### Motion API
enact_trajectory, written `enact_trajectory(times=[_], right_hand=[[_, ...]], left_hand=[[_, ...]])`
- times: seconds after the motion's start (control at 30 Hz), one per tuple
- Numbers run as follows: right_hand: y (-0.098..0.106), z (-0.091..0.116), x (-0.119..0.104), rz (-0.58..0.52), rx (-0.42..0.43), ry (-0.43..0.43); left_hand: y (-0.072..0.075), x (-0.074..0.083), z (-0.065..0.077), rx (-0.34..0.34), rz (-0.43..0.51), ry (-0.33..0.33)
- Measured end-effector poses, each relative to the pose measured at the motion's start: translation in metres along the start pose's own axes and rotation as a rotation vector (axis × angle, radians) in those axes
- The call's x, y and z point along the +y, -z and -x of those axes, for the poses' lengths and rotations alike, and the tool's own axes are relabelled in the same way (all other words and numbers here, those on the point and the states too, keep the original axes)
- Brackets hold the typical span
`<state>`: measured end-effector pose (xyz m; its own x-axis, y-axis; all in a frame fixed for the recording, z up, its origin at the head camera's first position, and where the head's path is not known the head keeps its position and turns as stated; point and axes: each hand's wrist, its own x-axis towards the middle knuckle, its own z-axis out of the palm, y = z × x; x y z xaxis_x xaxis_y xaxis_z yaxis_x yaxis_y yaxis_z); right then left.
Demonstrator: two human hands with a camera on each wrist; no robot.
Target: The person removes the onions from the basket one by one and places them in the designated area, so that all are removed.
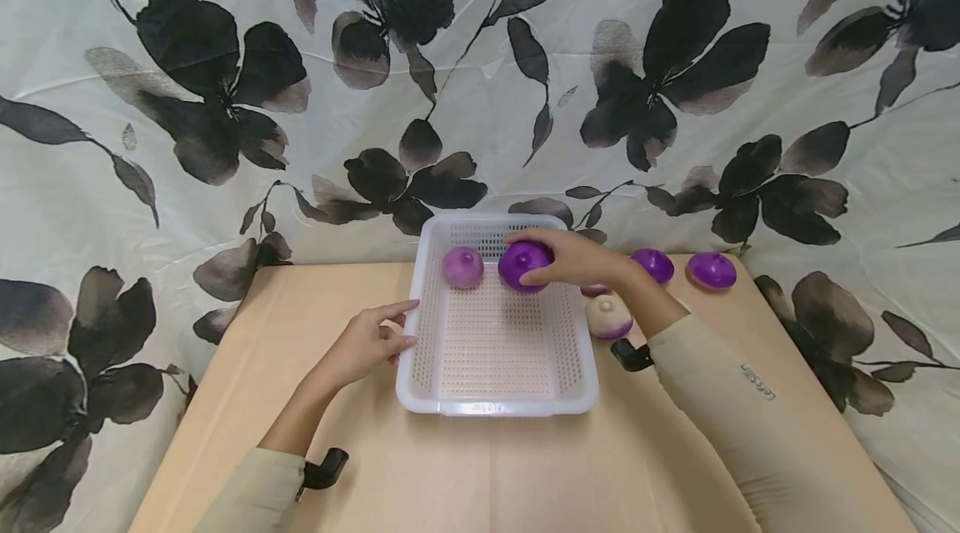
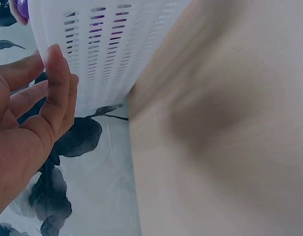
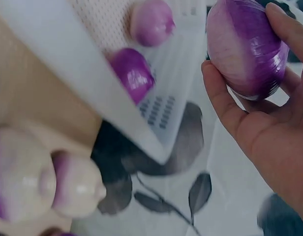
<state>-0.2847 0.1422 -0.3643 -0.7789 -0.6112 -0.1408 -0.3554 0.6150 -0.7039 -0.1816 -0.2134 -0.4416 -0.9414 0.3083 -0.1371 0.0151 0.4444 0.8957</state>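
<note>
- Seen from above, a white perforated basket [image 1: 495, 409] sits on a pale wooden worktop [image 1: 420, 475], at the middle of its far edge.
- The right hand [image 1: 573, 258] is clamped on a purple onion [image 1: 525, 268], held above the basket's far right corner.
- The left hand [image 1: 367, 343] has its fingertips at the basket's left rim; whether they pinch it, I cannot tell. The hands are well apart.
- Inside the basket, a pink onion [image 1: 462, 268] lies by the far left corner; a darker onion [image 3: 132, 73] shows only in the right wrist view.
- Right of the basket, a pale onion [image 1: 607, 319] sits just beside its wall, another partly hidden behind.
- Toward the worktop's far right corner lie two glossy purple onions [image 1: 712, 270], the right forearm crossing in front of one.
- Behind hangs a floral cloth [image 1: 495, 99].
</note>
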Motion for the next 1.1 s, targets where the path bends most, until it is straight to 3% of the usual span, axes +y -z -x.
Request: enact_trajectory(times=[0.27,0.53,0.87,1.1], right_hand=[[0.034,0.045,0.028,-0.082,0.096,-0.038],[0.051,0.092,0.071,-0.103,0.210,-0.084],[0.070,0.149,0.119,-0.133,0.360,-0.215],[0.069,0.175,0.161,-0.158,0.366,-0.338]], left_hand=[[-0.001,0.001,-0.004,0.006,0.003,0.004],[-0.002,0.003,-0.005,0.009,0.003,0.005],[-0.001,0.003,-0.002,-0.002,0.014,-0.001],[0.000,0.001,-0.001,0.000,0.016,0.014]])
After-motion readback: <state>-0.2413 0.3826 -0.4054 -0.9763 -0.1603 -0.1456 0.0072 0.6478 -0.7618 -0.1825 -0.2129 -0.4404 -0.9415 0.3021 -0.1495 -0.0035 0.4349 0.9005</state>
